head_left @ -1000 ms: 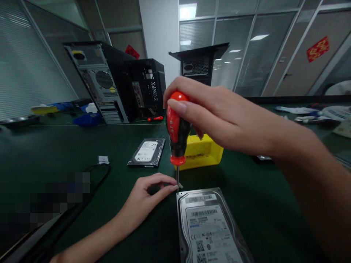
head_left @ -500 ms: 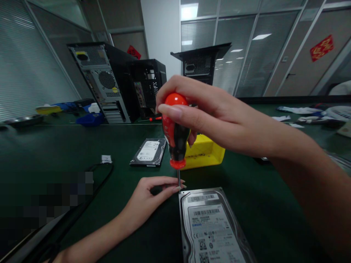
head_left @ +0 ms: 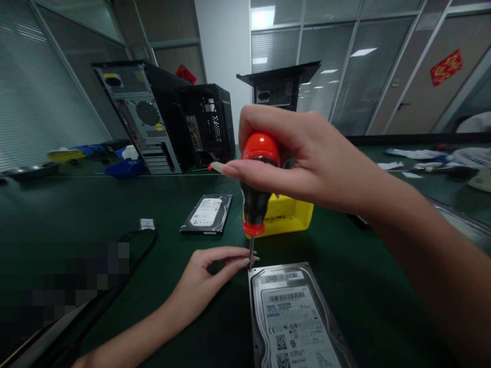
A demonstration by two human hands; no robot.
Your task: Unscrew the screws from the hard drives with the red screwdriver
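A silver hard drive [head_left: 293, 312] with a white label lies flat on the dark green table, cut off by the lower edge of the view. My right hand [head_left: 295, 153] is wrapped round the red and black handle of a screwdriver [head_left: 255, 202]. The shaft points down, its tip at the drive's far left corner. My left hand [head_left: 218, 268] is closed, thumb and fingertips pinched round the lower shaft beside that corner. Whether a screw sits under the tip is hidden by the fingertips.
Behind the screwdriver stands a yellow bin [head_left: 289, 217] with small dark bits inside. A second hard drive [head_left: 207, 213] lies left of it. Computer cases [head_left: 148, 117] stand at the back. A black cable [head_left: 132, 271] runs along the left; a blue tray [head_left: 125, 167] sits farther off.
My right hand has turned on the screwdriver handle, its thumb now stretched out to the left. The handle leans slightly more to the right. My left hand and the drive stay nearly put.
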